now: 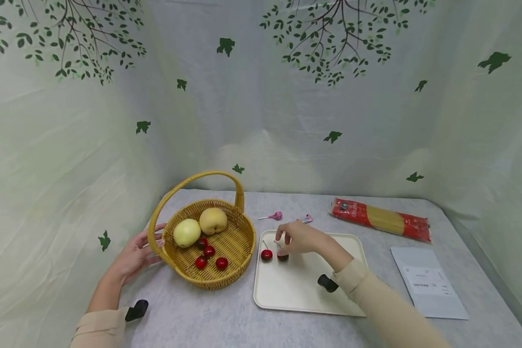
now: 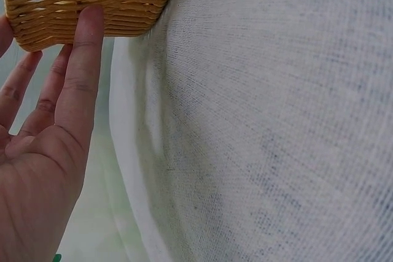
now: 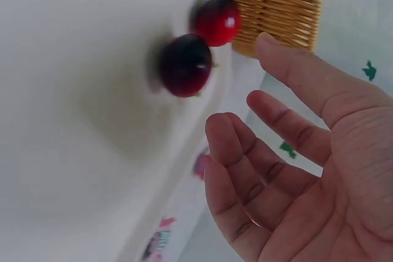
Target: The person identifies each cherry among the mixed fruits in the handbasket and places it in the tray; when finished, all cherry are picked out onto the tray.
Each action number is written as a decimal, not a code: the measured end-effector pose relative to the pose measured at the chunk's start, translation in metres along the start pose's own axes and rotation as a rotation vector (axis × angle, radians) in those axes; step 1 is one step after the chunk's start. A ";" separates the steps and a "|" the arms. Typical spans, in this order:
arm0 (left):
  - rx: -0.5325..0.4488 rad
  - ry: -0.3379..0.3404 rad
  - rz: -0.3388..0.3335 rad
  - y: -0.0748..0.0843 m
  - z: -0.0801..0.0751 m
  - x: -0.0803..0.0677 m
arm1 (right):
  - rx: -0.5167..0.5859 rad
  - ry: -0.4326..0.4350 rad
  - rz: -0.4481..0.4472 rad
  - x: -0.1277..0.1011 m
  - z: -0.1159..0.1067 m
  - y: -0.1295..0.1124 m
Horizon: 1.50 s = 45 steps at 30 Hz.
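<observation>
- Farthest left, from where I watch, the left hand (image 1: 136,253) rests extended fingers against the basket's outer side; they are spread, not wrapped round it.
- Next I have the yellow wicker basket (image 1: 237,249) on the tabletop (image 1: 200,314), its tall handle (image 1: 174,191) arching over it.
- Inside it I see a pale yellow-green fruit (image 1: 187,233), a yellow fruit (image 1: 213,221) just beside it, and four red cherries (image 1: 221,263) in front of them.
- Right of the basket stands the cream tray (image 1: 300,295), with two stemmed cherries near its left edge: the left cherry (image 1: 267,254) and, near it, the right cherry (image 1: 282,258).
- Behind the tray lie a pink lollipop (image 1: 278,215) and, further right, a small wrapped sweet (image 1: 307,219).
- My right hand (image 1: 303,237) hovers at the right cherry, fingers slightly bent; the right wrist view shows me thumb and fingertips apart, with nothing between them.
- Further right, at the back, lies a red-and-yellow pasta packet (image 1: 384,222).
- Nearer me, rightmost, lies a flat pale packet (image 1: 428,280) with printing.
</observation>
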<state>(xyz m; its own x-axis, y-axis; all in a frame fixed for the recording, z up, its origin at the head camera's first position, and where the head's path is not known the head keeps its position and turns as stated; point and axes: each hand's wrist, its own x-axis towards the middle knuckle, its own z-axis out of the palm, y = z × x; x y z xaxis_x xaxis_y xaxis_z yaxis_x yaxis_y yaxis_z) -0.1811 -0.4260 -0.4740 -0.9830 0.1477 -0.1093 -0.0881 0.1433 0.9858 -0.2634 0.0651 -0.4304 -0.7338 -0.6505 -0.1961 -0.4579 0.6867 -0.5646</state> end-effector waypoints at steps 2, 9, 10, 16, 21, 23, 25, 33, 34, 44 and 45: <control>0.003 0.005 0.002 0.001 0.000 0.001 | -0.015 0.006 -0.030 0.003 -0.008 -0.009; -0.004 0.004 0.003 0.000 -0.001 0.000 | -0.074 -0.006 -0.119 0.022 -0.028 -0.049; -0.007 0.003 0.002 -0.001 -0.001 0.000 | -0.079 -0.017 -0.128 0.025 -0.029 -0.056; -0.004 0.007 0.000 0.000 0.000 0.000 | -0.122 -0.118 -0.168 0.050 -0.032 -0.097; 0.012 0.017 -0.002 0.001 0.000 -0.001 | -0.139 -0.194 -0.187 0.072 -0.018 -0.121; 0.012 0.023 0.000 -0.001 0.000 -0.002 | -0.124 -0.232 -0.181 0.079 -0.009 -0.127; 0.014 0.027 0.000 -0.002 0.000 -0.001 | -0.094 -0.277 -0.155 0.085 -0.002 -0.131; 0.014 0.034 0.000 -0.004 0.000 -0.001 | 0.041 -0.416 0.010 0.105 0.016 -0.138; 0.012 0.034 0.001 -0.004 0.000 -0.001 | 0.050 -0.426 0.028 0.107 0.017 -0.139; 0.013 0.039 0.006 -0.002 0.003 -0.003 | 0.040 -0.530 0.102 0.117 0.027 -0.152; 0.018 0.042 0.007 -0.001 0.003 -0.003 | 0.042 -0.540 0.120 0.117 0.027 -0.154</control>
<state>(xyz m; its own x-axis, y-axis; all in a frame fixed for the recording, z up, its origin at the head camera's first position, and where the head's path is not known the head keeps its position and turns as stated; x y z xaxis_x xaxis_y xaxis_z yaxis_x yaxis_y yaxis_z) -0.1774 -0.4235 -0.4753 -0.9895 0.1075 -0.0968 -0.0788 0.1605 0.9839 -0.2652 -0.1252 -0.3884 -0.4133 -0.6500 -0.6377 -0.3583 0.7599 -0.5424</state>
